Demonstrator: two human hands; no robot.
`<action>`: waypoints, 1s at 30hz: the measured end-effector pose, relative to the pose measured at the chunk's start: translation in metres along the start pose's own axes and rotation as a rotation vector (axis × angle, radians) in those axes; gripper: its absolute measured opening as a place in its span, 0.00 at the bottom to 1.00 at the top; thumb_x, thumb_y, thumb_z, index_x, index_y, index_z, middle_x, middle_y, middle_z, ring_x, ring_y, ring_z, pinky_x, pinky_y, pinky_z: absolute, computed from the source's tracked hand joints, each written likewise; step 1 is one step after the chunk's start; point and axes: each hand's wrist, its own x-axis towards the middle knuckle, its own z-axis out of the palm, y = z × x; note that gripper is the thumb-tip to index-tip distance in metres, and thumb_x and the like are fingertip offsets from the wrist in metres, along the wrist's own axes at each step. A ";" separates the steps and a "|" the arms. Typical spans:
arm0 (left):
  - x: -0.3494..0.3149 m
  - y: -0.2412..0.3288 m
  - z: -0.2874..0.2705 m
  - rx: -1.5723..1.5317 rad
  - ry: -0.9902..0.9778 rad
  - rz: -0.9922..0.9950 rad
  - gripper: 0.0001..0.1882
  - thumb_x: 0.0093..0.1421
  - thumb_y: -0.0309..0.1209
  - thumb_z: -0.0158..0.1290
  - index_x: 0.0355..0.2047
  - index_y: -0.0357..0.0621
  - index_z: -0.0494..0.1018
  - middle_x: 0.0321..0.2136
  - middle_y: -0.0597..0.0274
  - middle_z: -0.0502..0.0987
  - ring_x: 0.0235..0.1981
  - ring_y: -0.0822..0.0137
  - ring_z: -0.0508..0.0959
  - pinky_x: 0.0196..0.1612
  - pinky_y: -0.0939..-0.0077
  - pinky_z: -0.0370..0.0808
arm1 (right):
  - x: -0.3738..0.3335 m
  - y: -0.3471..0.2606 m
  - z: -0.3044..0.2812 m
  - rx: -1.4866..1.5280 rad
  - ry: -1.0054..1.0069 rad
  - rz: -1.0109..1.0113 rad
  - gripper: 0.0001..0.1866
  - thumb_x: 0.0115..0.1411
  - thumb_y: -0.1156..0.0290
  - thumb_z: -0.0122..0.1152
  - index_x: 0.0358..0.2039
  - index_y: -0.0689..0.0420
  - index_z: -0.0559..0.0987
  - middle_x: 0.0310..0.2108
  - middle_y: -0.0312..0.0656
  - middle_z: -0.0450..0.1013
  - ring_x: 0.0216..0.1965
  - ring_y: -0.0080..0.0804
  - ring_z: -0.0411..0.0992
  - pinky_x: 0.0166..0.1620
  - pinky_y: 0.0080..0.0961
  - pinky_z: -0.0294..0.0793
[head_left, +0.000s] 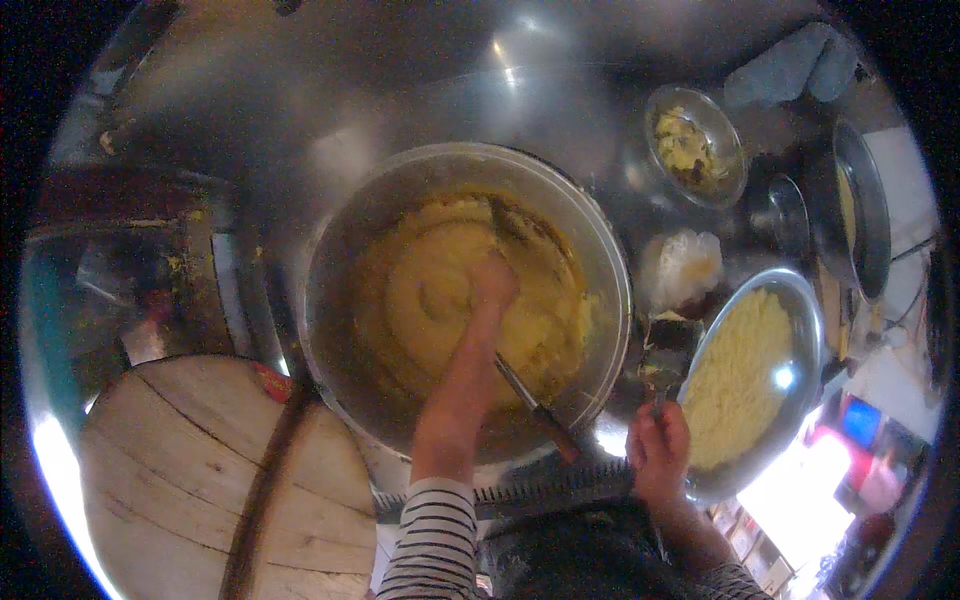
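Note:
A large round metal pot (pixel 312 300) stands in the middle, with a thick yellow mass (pixel 430 250) inside. Down in this mass is my left hand (pixel 493 282); its fingers are hard to make out. A utensil with a metal shaft and a brown handle (pixel 552 432) leans over the pot's near right rim, beside my left forearm. My right hand (pixel 660 442) is closed, fingers curled, between the pot and a wide metal bowl (pixel 812 320). Something narrow shows just above its fingers, too blurred to name. Pale yellow crumbly food (pixel 742 380) fills the bowl.
A round wooden board or lid (pixel 180 460) with a dark crossbar lies at the lower left. Behind the wide bowl are a crumpled clear plastic bag (pixel 685 262), a smaller bowl (pixel 738 185) with yellow pieces, and a deep metal basin (pixel 872 210). A grey-blue cloth (pixel 790 72) lies farther back.

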 end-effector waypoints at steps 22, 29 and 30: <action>-0.065 -0.051 0.081 0.080 -0.228 0.670 0.07 0.49 0.26 0.46 0.25 0.36 0.72 0.30 0.49 0.72 0.31 0.51 0.73 0.32 0.60 0.71 | -0.002 -0.003 0.007 0.068 -0.017 -0.031 0.03 0.58 0.71 0.43 0.32 0.57 0.64 0.16 0.32 0.61 0.11 0.14 0.52 0.13 0.11 0.49; -0.077 -0.069 0.097 0.025 -0.199 0.798 0.11 0.51 0.37 0.46 0.27 0.43 0.73 0.29 0.57 0.73 0.31 0.59 0.75 0.31 0.66 0.73 | -0.004 -0.011 -0.002 0.060 0.064 -0.080 0.03 0.58 0.73 0.41 0.32 0.57 0.64 0.14 0.30 0.58 0.11 0.14 0.50 0.13 0.13 0.47; -0.079 -0.097 0.115 -0.288 -0.260 0.780 0.12 0.53 0.36 0.45 0.31 0.42 0.71 0.31 0.57 0.73 0.33 0.58 0.74 0.34 0.65 0.72 | -0.006 -0.012 0.001 0.079 0.032 -0.091 0.03 0.59 0.73 0.41 0.32 0.57 0.64 0.14 0.30 0.57 0.11 0.14 0.50 0.13 0.13 0.47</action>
